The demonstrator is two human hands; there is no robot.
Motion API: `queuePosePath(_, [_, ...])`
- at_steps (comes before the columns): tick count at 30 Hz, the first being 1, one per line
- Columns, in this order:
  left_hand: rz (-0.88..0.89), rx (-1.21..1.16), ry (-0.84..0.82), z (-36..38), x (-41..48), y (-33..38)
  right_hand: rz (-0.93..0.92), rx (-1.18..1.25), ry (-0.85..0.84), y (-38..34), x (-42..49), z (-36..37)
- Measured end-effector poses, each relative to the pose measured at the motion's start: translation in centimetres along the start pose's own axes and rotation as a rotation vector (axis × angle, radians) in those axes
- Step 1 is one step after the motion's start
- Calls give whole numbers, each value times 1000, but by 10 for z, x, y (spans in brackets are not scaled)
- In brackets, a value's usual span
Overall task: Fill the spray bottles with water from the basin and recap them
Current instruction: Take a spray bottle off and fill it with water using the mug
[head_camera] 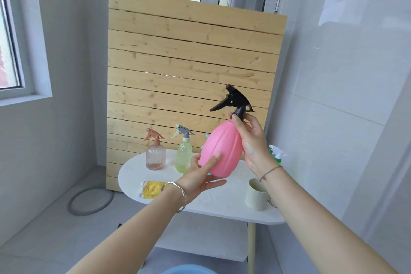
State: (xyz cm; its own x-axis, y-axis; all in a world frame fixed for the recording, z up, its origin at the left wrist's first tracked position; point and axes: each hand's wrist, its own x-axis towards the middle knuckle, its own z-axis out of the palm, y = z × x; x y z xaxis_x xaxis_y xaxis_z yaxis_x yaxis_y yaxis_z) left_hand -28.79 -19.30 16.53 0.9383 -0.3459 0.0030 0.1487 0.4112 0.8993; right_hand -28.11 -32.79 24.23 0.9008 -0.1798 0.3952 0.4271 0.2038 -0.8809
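I hold a pink spray bottle (pixel 220 151) with a black trigger head (pixel 236 101) tilted above the white oval table (pixel 218 204). My right hand (pixel 251 140) grips its neck just under the black cap. My left hand (pixel 203 173) cups the bottle's lower left side, thumb pressed on the pink body. A clear pinkish bottle with a brown sprayer (pixel 155 153) and a pale green bottle with a grey sprayer (pixel 183 155) stand capped at the table's back. A green bottle with a white sprayer (pixel 277 154) shows partly behind my right wrist. The blue basin's rim (pixel 185 270) peeks in at the bottom edge.
A cream mug (pixel 256 196) stands on the table under my right forearm. A bag of yellow beads (pixel 151 189) lies at the table's front left. A wooden slat panel (pixel 191 69) leans behind the table. A grey hose loop (pixel 90 202) lies on the floor at left.
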Motion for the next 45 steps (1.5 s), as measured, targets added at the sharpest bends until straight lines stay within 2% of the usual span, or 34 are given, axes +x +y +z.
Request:
queuePosePath(3, [-62, 59, -51, 1, 0, -2, -5, 7, 27, 6, 3, -1])
queuePosePath(5, [-41, 104, 6, 2, 5, -5, 9, 27, 68, 11, 5, -2])
queuePosePath(8, [216, 373, 230, 3, 15, -10, 45, 75, 124, 21, 7, -3])
queuePosePath(10, [429, 513, 256, -2, 18, -10, 59, 98, 142, 26, 9, -4])
queuePosePath(11, [471, 546, 234, -5, 20, -9, 61, 99, 147, 30, 10, -4])
queuePosePath(14, [415, 545, 120, -9, 22, -4, 85, 134, 122, 39, 9, -2])
queuePosePath(19, [287, 602, 133, -25, 38, -8, 130, 69, 58, 62, 9, 7])
queuePosePath(22, [210, 586, 62, -37, 45, -11, 169, 12, 52, 73, 14, 7])
queuePosePath(28, [-34, 622, -73, -61, 62, -17, 151, 17, 43, 77, 47, 5])
queuePosePath(33, [-11, 685, 1, -87, 72, -44, 38, -3, 153, 65, 93, -9])
queuePosePath(36, [24, 666, 61, -99, 76, -60, 38, -59, 216, 72, 115, -24])
queuePosePath(41, [130, 565, 169, -105, 82, -74, 173, -329, 118, 133, 109, -51])
queuePosePath(45, [177, 536, 216, -109, 87, -82, 348, -467, 117, 208, 81, -75])
